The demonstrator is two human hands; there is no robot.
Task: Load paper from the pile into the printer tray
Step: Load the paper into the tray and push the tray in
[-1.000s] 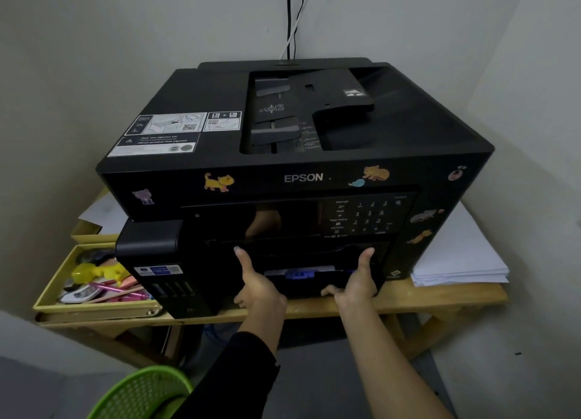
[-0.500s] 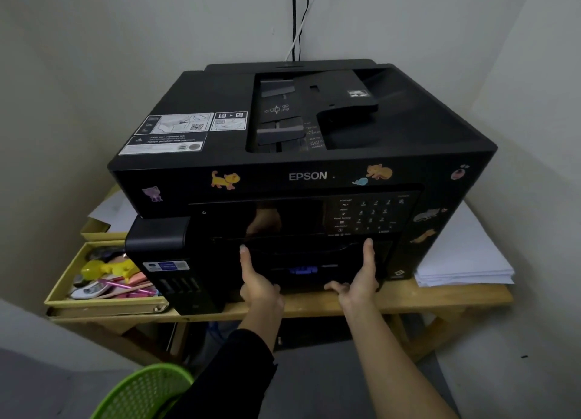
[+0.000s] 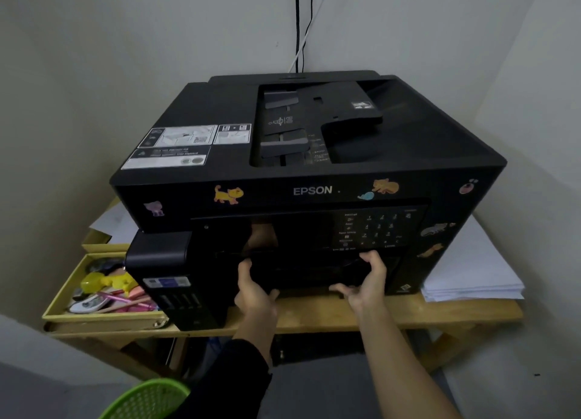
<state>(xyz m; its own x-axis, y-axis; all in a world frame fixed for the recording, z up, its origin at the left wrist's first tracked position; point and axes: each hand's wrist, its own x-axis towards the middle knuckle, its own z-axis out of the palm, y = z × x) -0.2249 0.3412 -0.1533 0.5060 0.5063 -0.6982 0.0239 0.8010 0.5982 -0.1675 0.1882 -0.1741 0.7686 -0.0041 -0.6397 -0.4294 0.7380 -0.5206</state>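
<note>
A black Epson printer (image 3: pixel 314 173) with animal stickers stands on a wooden table (image 3: pixel 424 311). Low in its front is the black printer tray (image 3: pixel 308 274), its face dark and no paper showing in it. My left hand (image 3: pixel 254 292) grips the tray's left end, thumb up along the side. My right hand (image 3: pixel 366 283) grips its right end, fingers curled over the top edge. The pile of white paper (image 3: pixel 465 270) lies on the table to the right of the printer, touching its side.
A yellow box (image 3: pixel 94 316) of pens and small items sits left of the printer, with loose sheets behind it. A green mesh basket (image 3: pixel 147 399) is on the floor at lower left. Cables (image 3: pixel 298 25) run up the wall corner behind. Walls close in on both sides.
The blue part and white strip seen in the tray opening are now covered by the black tray front. Both hands have shifted from flat beside the opening to curled around the tray ends.
</note>
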